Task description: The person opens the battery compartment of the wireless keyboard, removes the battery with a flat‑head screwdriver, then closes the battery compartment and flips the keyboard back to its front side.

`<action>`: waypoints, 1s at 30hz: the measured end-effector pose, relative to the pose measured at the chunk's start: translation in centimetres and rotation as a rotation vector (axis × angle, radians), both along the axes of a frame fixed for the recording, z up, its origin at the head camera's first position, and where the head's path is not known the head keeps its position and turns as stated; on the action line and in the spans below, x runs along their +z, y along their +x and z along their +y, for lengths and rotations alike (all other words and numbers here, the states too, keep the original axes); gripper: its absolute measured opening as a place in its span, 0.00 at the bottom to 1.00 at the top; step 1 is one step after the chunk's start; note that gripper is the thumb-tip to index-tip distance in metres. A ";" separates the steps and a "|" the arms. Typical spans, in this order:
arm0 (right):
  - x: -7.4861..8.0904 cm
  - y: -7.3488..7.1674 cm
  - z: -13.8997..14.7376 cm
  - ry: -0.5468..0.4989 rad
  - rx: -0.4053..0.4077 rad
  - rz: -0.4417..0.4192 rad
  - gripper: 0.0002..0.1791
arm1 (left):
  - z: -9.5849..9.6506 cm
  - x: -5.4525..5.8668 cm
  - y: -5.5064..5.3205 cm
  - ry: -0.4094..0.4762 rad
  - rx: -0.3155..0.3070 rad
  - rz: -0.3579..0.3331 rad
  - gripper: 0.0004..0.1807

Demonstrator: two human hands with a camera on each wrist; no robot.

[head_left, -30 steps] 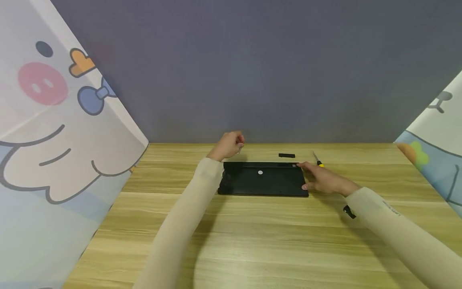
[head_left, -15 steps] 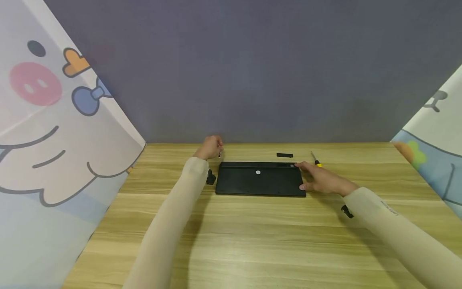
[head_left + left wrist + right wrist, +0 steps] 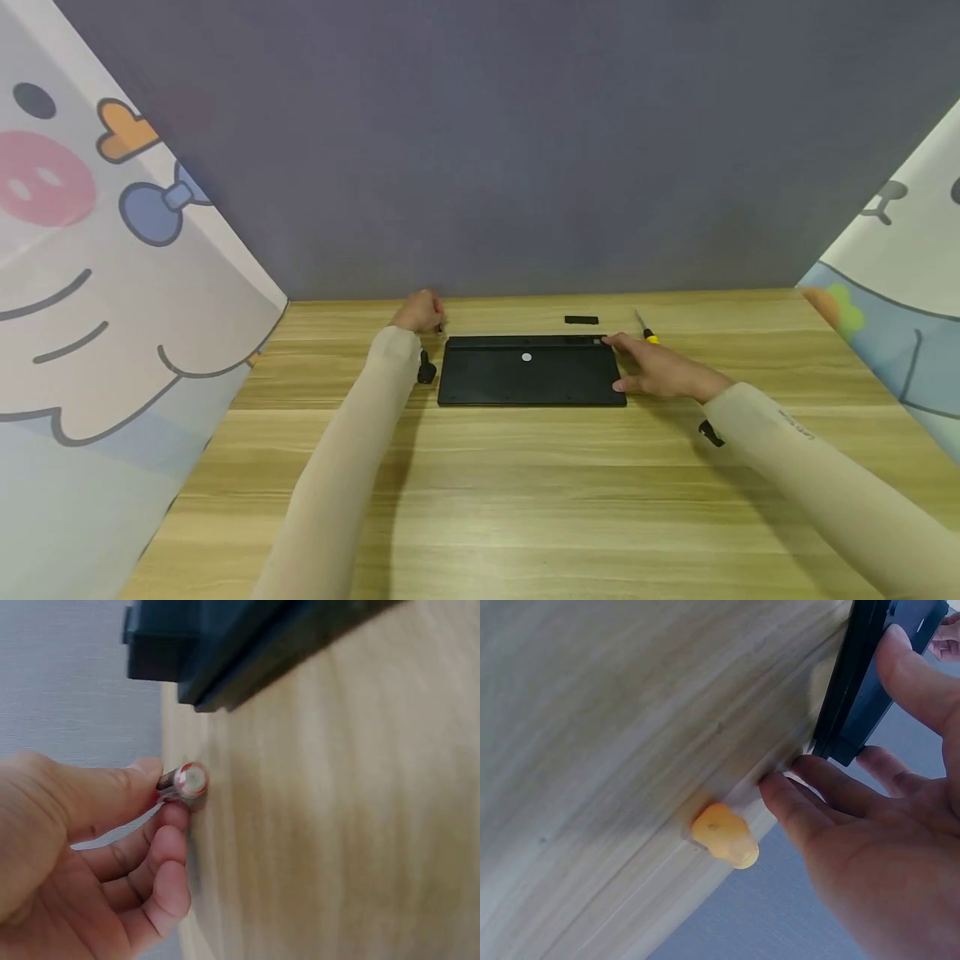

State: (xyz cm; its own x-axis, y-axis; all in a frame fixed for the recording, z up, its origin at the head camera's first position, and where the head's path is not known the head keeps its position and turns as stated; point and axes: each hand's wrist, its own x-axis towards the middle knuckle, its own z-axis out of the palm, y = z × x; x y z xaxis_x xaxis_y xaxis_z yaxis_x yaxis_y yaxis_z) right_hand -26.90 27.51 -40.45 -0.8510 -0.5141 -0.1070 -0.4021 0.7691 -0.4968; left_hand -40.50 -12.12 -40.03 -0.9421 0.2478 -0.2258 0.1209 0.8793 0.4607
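Note:
A black keyboard (image 3: 517, 382) lies on the wooden table, apparently underside up, with a round white sticker and a raised strip along its far edge. My left hand (image 3: 418, 312), beyond the keyboard's far left corner, pinches a small battery (image 3: 191, 780) between thumb and forefinger, one end facing the left wrist camera. The battery is close to the tabletop; contact cannot be told. My right hand (image 3: 663, 371) rests at the keyboard's right end, thumb on the near part and a fingertip at the far corner, fingers loosely extended.
Behind the keyboard lies a small black strip (image 3: 581, 320). A screwdriver (image 3: 649, 335) with a yellow and black handle lies to its right. Black wrist cameras (image 3: 427, 367) sit at both wrists. A grey wall (image 3: 480, 150) rises at the table's back edge, cartoon-printed panels on both sides.
My left hand has moved left and down from above the keyboard's far left part to beside its corner, holding the battery. The right hand has stayed on the keyboard. The head view has shifted slightly.

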 end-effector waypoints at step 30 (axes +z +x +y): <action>-0.2 -0.2 0.0 0.008 -0.012 -0.017 0.40 | 0.3 -0.4 0.2 -0.018 0.000 -0.042 0.14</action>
State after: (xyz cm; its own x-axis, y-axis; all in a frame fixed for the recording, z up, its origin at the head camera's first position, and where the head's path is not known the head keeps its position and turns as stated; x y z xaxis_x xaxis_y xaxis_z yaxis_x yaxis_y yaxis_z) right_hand -27.12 27.53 -40.62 -0.8551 -0.5030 -0.1255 -0.3846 0.7777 -0.4972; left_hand -40.28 -11.81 -40.45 -0.9317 0.2438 -0.2694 0.1022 0.8873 0.4497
